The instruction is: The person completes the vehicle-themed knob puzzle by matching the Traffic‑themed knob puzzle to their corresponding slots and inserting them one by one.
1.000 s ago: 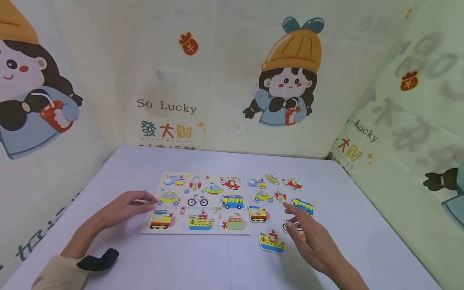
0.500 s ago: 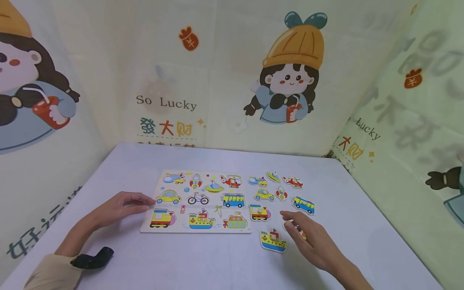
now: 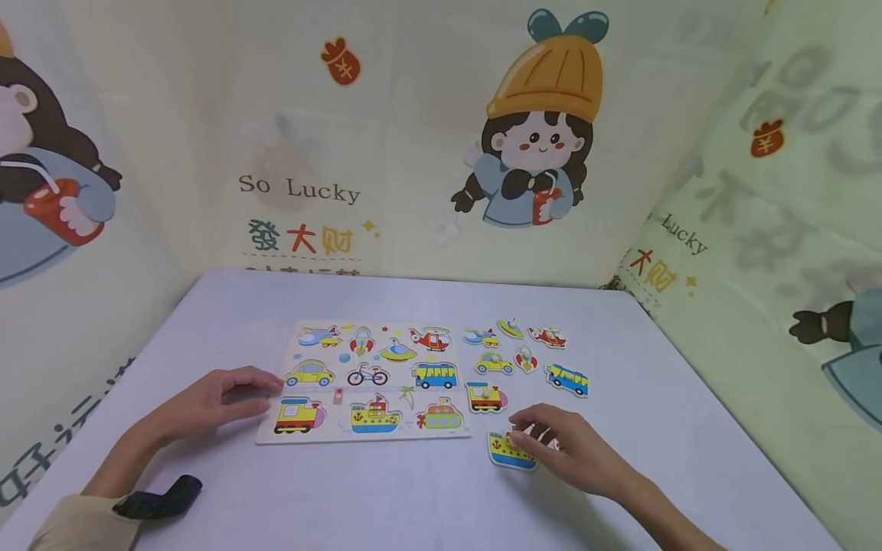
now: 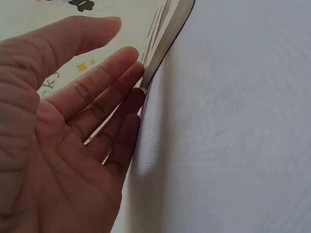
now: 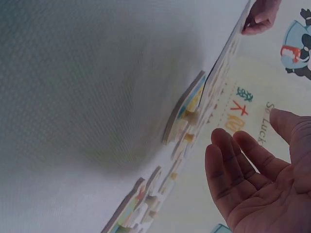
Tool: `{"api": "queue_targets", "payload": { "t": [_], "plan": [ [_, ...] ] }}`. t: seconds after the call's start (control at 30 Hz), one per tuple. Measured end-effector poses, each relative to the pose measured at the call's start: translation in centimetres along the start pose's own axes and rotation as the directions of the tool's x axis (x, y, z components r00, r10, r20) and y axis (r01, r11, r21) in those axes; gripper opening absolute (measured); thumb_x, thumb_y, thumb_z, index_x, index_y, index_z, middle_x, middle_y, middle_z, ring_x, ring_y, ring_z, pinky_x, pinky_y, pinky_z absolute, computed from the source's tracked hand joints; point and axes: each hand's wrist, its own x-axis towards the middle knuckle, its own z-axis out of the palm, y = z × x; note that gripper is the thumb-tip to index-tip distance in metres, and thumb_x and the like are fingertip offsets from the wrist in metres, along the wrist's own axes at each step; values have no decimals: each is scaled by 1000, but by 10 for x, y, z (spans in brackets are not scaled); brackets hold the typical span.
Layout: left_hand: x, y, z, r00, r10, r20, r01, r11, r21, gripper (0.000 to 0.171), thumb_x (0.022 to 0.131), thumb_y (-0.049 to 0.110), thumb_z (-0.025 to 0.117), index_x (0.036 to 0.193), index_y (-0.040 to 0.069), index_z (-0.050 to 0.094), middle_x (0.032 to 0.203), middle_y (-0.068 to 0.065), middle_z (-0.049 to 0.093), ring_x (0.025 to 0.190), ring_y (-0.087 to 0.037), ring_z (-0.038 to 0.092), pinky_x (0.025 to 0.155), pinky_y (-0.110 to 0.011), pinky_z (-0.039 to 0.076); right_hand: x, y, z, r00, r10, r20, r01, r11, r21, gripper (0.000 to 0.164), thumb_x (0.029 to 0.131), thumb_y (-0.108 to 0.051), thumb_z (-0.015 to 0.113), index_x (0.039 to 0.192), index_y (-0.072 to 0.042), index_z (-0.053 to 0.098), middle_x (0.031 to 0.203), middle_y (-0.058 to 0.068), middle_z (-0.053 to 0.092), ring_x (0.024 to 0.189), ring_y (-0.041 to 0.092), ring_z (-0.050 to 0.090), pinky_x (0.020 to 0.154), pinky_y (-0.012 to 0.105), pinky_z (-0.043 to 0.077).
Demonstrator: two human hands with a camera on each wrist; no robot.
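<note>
On the white table (image 3: 427, 497), at centre frame, the puzzle board (image 3: 365, 383) shows nine printed vehicle slots, none filled as far as I can tell; the loose knobbed pieces lie to its right, among them the train piece (image 3: 485, 397) and bus piece (image 3: 568, 379), so I judge the fitting barely begun; the left hand (image 3: 217, 398) rests straight-fingered against the board's left edge; the right hand (image 3: 561, 448), fingers loose and holding nothing, touches the boat piece (image 3: 508, 451) at lower centre-right.
</note>
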Motion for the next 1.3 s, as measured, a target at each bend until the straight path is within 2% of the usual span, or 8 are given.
{"api": "queue_targets", "payload": {
  "t": [0.13, 0.3, 0.63, 0.87, 1.07, 1.3],
  "plan": [
    [-1, -2, 0, 999, 36, -8, -36, 999, -6, 32, 92, 26, 77, 123, 18, 70, 127, -1, 69, 115, 6, 54, 95, -18, 47, 4, 2, 1, 998, -18, 53, 17, 999, 29, 25, 97, -32, 71, 112, -13, 72, 96, -14, 68, 85, 3, 62, 76, 25, 56],
    [-2, -5, 1, 998, 65, -1, -65, 998, -17, 36, 90, 26, 79, 124, 18, 69, 128, -1, 69, 117, 7, 54, 96, -15, 45, 7, 9, 3, 996, -58, 70, 55, 998, 34, 18, 96, -23, 73, 109, -11, 72, 94, -12, 67, 83, 2, 62, 74, 25, 56],
    [-5, -7, 0, 995, 102, 12, -102, 994, -27, 38, 89, 24, 80, 125, 19, 68, 131, -2, 66, 121, 11, 49, 99, -10, 39, 17, 20, 8, 992, 59, 115, -65, 997, 52, 17, 90, -19, 79, 105, -12, 73, 97, -7, 70, 83, 5, 62, 75, 23, 56],
    [-5, -8, 0, 993, 115, 9, -115, 993, -20, 37, 89, 23, 81, 124, 21, 68, 131, -1, 66, 121, 12, 48, 99, -9, 37, 21, 21, 10, 986, 99, 131, -105, 994, 33, 17, 89, -17, 80, 104, -14, 73, 96, -8, 68, 83, 7, 60, 76, 21, 55],
    [-5, -5, -2, 996, 87, 26, -86, 996, -12, 38, 90, 27, 80, 125, 21, 68, 133, -2, 65, 123, 12, 46, 100, -10, 37, 22, 19, 12, 983, 130, 131, -133, 991, 19, 15, 89, -16, 80, 103, -15, 73, 96, -8, 68, 84, 8, 60, 77, 19, 54],
    [-5, -4, 0, 996, 91, 19, -91, 996, -20, 38, 90, 27, 80, 125, 21, 68, 133, -2, 65, 123, 12, 46, 100, -10, 37, 19, 20, 14, 985, 132, 109, -133, 991, 7, 14, 90, -15, 78, 102, -15, 72, 96, -8, 66, 84, 7, 59, 78, 19, 54]
  ]
}}
